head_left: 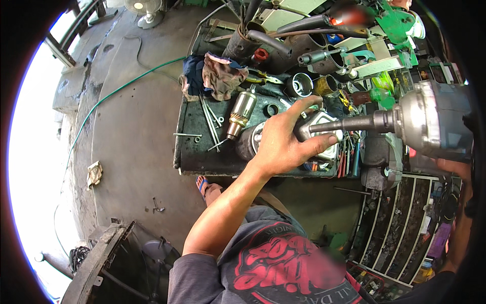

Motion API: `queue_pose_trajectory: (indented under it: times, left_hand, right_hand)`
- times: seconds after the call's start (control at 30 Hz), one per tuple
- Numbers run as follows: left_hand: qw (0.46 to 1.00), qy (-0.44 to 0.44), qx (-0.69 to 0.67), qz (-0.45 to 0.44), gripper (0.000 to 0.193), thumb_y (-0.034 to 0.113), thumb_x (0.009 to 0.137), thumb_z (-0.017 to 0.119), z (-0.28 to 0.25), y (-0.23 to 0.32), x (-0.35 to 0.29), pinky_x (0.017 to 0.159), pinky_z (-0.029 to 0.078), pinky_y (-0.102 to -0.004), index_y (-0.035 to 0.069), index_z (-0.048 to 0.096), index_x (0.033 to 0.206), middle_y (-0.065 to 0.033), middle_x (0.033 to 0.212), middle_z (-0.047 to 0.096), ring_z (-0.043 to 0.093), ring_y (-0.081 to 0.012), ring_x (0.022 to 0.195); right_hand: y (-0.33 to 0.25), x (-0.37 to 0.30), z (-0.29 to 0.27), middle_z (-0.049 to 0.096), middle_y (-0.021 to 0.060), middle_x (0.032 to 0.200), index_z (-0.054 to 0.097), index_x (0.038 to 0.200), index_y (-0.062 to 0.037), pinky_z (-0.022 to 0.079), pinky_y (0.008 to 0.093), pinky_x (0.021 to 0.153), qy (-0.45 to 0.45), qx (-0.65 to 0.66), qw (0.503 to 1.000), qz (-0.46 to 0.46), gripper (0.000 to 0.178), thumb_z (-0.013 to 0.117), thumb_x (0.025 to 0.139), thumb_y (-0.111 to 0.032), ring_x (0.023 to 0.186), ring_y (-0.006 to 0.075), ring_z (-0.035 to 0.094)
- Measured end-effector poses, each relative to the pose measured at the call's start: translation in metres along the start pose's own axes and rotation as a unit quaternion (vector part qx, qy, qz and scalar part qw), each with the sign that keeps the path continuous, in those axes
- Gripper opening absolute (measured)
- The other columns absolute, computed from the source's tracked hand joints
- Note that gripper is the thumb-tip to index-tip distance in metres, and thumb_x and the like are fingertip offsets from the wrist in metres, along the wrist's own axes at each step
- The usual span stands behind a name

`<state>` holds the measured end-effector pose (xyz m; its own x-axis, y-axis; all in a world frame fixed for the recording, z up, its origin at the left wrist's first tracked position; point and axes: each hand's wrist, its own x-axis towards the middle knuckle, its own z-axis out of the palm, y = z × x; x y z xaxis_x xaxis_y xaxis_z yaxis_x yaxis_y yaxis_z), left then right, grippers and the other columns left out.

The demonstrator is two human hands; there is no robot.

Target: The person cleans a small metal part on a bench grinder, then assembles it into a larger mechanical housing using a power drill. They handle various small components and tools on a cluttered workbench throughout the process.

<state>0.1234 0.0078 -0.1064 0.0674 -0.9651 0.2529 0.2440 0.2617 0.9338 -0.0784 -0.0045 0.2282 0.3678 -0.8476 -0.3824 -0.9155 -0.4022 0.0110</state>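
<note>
My left hand (286, 139) is closed over a starter motor lying on the dark workbench (202, 157), thumb and forefinger spread around its silver end housing (324, 121). The motor's dark round body (248, 143) shows beside my wrist. At the right, my right hand (455, 169) holds an air impact wrench (428, 119), though the tool hides most of its fingers. The wrench's long driver bit (349, 124) points left, its tip at the end housing; whether it sits in a screw cannot be made out. A motor armature (242, 110) with a copper-coloured commutator lies left of my hand.
Long bolts (210, 119), rags (223, 76), pliers (263, 77) and a round metal cup (299, 84) lie on the bench. Hand tools (349, 154) line its right end. A white metal rack (395, 228) stands lower right. A green hose (116, 91) crosses the floor.
</note>
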Motion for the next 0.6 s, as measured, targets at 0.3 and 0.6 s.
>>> queue_pose_trajectory:
  times: [0.3, 0.6]
  left_hand:
    - [0.994, 0.0, -0.082, -0.067, 0.08, 0.047, 0.072, 0.095, 0.002, -0.002, -0.003, 0.085, 0.059, -0.0378, -0.001, 0.071, 0.132, -0.0201, 0.107, 0.08, 0.077, -0.0254, 0.089]
    - [0.998, 0.001, -0.035, -0.058, 0.079, 0.034, 0.075, 0.097, -0.002, 0.009, -0.004, 0.096, 0.057, -0.0394, 0.0, 0.067, 0.14, -0.0197, 0.116, 0.077, 0.074, -0.0257, 0.104]
  right_hand:
    - [0.004, -0.008, 0.009, 0.074, 0.0086, 0.105, 0.073, 0.121, -0.011, 0.055, 0.045, 0.088, -0.005, -0.006, 1.0, 0.02, 0.054, 0.087, 0.076, -0.037, 0.094, 0.0282, 0.07]
    - [0.003, 0.002, 0.004, 0.074, 0.0088, 0.105, 0.073, 0.121, -0.0113, 0.055, 0.0455, 0.089, 0.001, -0.032, 0.999, -0.021, 0.055, 0.088, 0.077, -0.04, 0.095, 0.0289, 0.07]
